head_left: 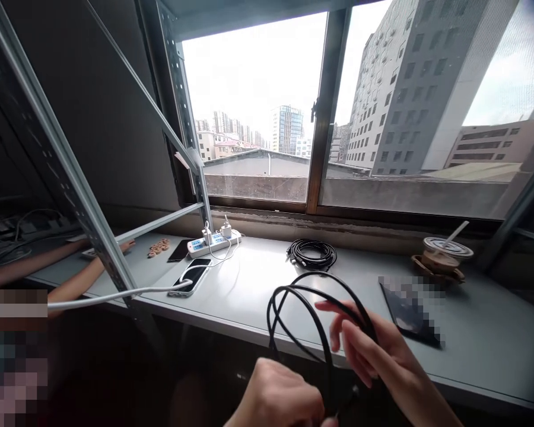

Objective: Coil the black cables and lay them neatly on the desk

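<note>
Loose loops of black cable (319, 320) hang in front of the desk edge, between my two hands. My left hand (281, 394) is closed in a fist at the bottom middle, gripping the lower part of the cable. On the right, my right hand (369, 344) has its fingers loosely bent around the cable, which runs between thumb and index finger. A dark cable end (350, 396) shows between the hands, partly lost in shadow. Behind them on the desk lies another coil of black cable (312, 254).
On the grey desk (244, 284) are a white power strip (214, 242), a phone (190, 277) with a white cable, a dark flat device (412, 314) and a drink cup (447, 252). Another person's arms (82, 279) reach in at left, behind a metal post (78, 178). A window stands behind.
</note>
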Demonstrator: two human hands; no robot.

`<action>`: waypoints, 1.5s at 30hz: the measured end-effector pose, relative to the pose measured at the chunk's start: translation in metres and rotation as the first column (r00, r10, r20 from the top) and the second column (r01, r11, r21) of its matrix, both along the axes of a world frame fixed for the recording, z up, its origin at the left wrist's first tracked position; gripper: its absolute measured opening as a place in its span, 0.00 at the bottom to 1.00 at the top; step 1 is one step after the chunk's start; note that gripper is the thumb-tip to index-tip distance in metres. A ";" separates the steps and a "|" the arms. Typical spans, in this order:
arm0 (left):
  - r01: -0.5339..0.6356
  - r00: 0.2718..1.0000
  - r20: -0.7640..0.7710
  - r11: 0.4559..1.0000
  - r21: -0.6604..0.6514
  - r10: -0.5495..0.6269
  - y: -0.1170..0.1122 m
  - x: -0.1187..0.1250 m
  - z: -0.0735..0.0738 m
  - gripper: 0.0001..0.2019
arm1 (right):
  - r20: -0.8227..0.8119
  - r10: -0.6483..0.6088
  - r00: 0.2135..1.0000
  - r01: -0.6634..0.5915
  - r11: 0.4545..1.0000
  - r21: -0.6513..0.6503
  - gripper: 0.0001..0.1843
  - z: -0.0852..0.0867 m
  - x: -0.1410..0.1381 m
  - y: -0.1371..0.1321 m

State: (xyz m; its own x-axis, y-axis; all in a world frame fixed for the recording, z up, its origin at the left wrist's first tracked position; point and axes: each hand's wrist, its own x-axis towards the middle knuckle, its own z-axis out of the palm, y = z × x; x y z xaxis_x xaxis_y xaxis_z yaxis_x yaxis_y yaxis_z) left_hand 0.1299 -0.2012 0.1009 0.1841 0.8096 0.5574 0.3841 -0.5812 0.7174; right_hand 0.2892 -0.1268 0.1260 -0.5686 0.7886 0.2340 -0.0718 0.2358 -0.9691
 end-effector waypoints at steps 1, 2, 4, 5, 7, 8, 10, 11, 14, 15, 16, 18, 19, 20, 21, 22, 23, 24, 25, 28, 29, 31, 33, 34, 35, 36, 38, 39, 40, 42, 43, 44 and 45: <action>-0.063 0.998 -0.002 0.998 0.010 0.063 0.003 -0.002 0.006 0.21 | 0.020 -0.006 1.000 0.005 0.999 0.046 0.21 0.006 0.000 0.006; -0.119 0.993 0.028 0.993 0.002 0.119 0.006 -0.005 0.012 0.21 | 0.036 -0.022 0.999 0.018 0.995 0.101 0.21 0.013 0.000 0.012; -0.127 0.971 0.190 0.988 -0.090 0.142 0.018 -0.012 0.019 0.22 | 0.052 -0.063 0.997 0.051 0.975 0.218 0.20 0.025 -0.001 0.026; -0.066 0.949 0.298 0.987 -0.147 0.108 0.027 -0.016 0.022 0.23 | 0.053 -0.089 0.995 0.071 0.960 0.271 0.20 0.030 -0.002 0.035; 0.081 0.877 0.480 0.973 -0.216 0.034 0.048 -0.028 0.028 0.22 | 0.040 -0.164 0.986 0.139 0.926 0.351 0.20 0.038 -0.004 0.052; 0.102 0.846 0.533 0.970 -0.220 0.032 0.058 -0.034 0.032 0.21 | 0.028 -0.207 0.978 0.181 0.908 0.377 0.20 0.042 -0.004 0.062; 0.112 0.821 0.570 0.969 -0.222 0.036 0.078 -0.048 0.040 0.18 | 0.005 -0.272 0.962 0.247 0.880 0.406 0.20 0.049 -0.002 0.080; 0.125 0.821 0.571 0.967 -0.224 0.026 0.087 -0.055 0.045 0.16 | -0.002 -0.273 0.962 0.249 0.874 0.417 0.20 0.053 0.000 0.089; 0.279 0.819 0.564 0.930 -0.240 -0.100 0.110 -0.073 0.059 0.14 | -0.016 -0.206 0.978 0.191 0.872 0.451 0.19 0.068 0.004 0.110; 0.352 0.811 0.562 0.903 -0.246 -0.163 0.118 -0.078 0.065 0.14 | -0.025 -0.186 0.982 0.176 0.867 0.466 0.19 0.074 0.004 0.115; 0.423 0.799 0.557 0.870 -0.253 -0.227 0.126 -0.080 0.070 0.14 | -0.038 -0.174 0.984 0.170 0.860 0.480 0.19 0.080 0.003 0.119; 0.531 0.776 0.534 0.806 -0.263 -0.337 0.142 -0.081 0.083 0.16 | -0.058 -0.162 0.985 0.169 0.846 0.506 0.18 0.089 0.000 0.124; 0.551 0.774 0.517 0.792 -0.264 -0.366 0.150 -0.080 0.089 0.17 | -0.056 -0.153 0.987 0.160 0.840 0.518 0.18 0.093 -0.003 0.125; 0.546 0.781 0.503 0.795 -0.264 -0.369 0.157 -0.077 0.095 0.17 | -0.044 -0.139 0.989 0.141 0.836 0.531 0.18 0.095 -0.006 0.125; 0.524 0.793 0.497 0.811 -0.260 -0.353 0.163 -0.073 0.102 0.17 | -0.019 -0.118 0.993 0.110 0.832 0.543 0.18 0.095 -0.009 0.126; 0.494 0.802 0.503 0.830 -0.257 -0.322 0.168 -0.069 0.107 0.16 | 0.016 -0.094 0.995 0.070 0.830 0.553 0.18 0.095 -0.012 0.126; 0.463 0.808 0.514 0.849 -0.254 -0.287 0.173 -0.065 0.112 0.15 | 0.056 -0.069 0.996 0.026 0.828 0.560 0.19 0.093 -0.015 0.128; 0.430 0.812 0.528 0.868 -0.250 -0.250 0.177 -0.061 0.116 0.15 | 0.093 -0.048 0.994 -0.013 0.826 0.564 0.19 0.090 -0.018 0.131; 0.396 0.813 0.541 0.886 -0.241 -0.217 0.181 -0.058 0.119 0.16 | 0.121 -0.040 0.992 -0.036 0.821 0.569 0.20 0.087 -0.020 0.135; 0.238 0.838 0.534 0.956 -0.172 -0.112 0.188 -0.054 0.122 0.20 | 0.111 -0.164 0.980 0.060 0.781 0.622 0.20 0.080 -0.023 0.153; 0.154 0.848 0.526 0.978 -0.139 -0.058 0.189 -0.055 0.122 0.21 | 0.067 -0.240 0.968 0.143 0.753 0.642 0.20 0.079 -0.023 0.160; -0.041 0.842 0.536 0.998 -0.054 0.064 0.190 -0.057 0.122 0.22 | -0.058 -0.389 0.920 0.333 0.692 0.641 0.19 0.079 -0.021 0.170; -0.221 0.800 0.577 0.975 0.031 0.162 0.191 -0.062 0.123 0.21 | -0.176 -0.496 0.851 0.496 0.644 0.582 0.19 0.080 -0.017 0.174; -0.287 0.776 0.601 0.955 0.067 0.191 0.191 -0.065 0.123 0.20 | -0.224 -0.535 0.814 0.560 0.624 0.545 0.18 0.081 -0.014 0.173; -0.337 0.755 0.622 0.937 0.096 0.208 0.192 -0.067 0.123 0.20 | -0.266 -0.563 0.782 0.610 0.605 0.512 0.17 0.082 -0.011 0.171; -0.377 0.734 0.641 0.919 0.113 0.222 0.194 -0.070 0.123 0.20 | -0.300 -0.578 0.759 0.643 0.594 0.483 0.16 0.083 -0.008 0.167; -0.441 0.702 0.662 0.890 0.113 0.264 0.199 -0.073 0.123 0.22 | -0.352 -0.581 0.734 0.677 0.592 0.437 0.15 0.084 -0.002 0.160; -0.464 0.697 0.654 0.880 0.101 0.293 0.202 -0.072 0.123 0.23 | -0.364 -0.573 0.734 0.679 0.600 0.424 0.15 0.085 0.000 0.157; -0.480 0.701 0.636 0.873 0.086 0.323 0.206 -0.071 0.122 0.25 | -0.370 -0.562 0.739 0.673 0.610 0.418 0.15 0.085 0.003 0.155; -0.507 0.712 0.591 0.860 0.061 0.378 0.212 -0.067 0.121 0.26 | -0.381 -0.534 0.755 0.656 0.625 0.423 0.14 0.084 0.010 0.154; -0.523 0.716 0.573 0.850 0.060 0.399 0.215 -0.065 0.120 0.26 | -0.382 -0.516 0.767 0.642 0.634 0.432 0.14 0.083 0.013 0.155; -0.544 0.714 0.565 0.836 0.075 0.414 0.218 -0.063 0.120 0.25 | -0.383 -0.499 0.777 0.629 0.642 0.439 0.13 0.082 0.018 0.157; -0.573 0.707 0.563 0.814 0.102 0.427 0.220 -0.062 0.119 0.25 | -0.391 -0.488 0.780 0.624 0.645 0.441 0.13 0.081 0.023 0.159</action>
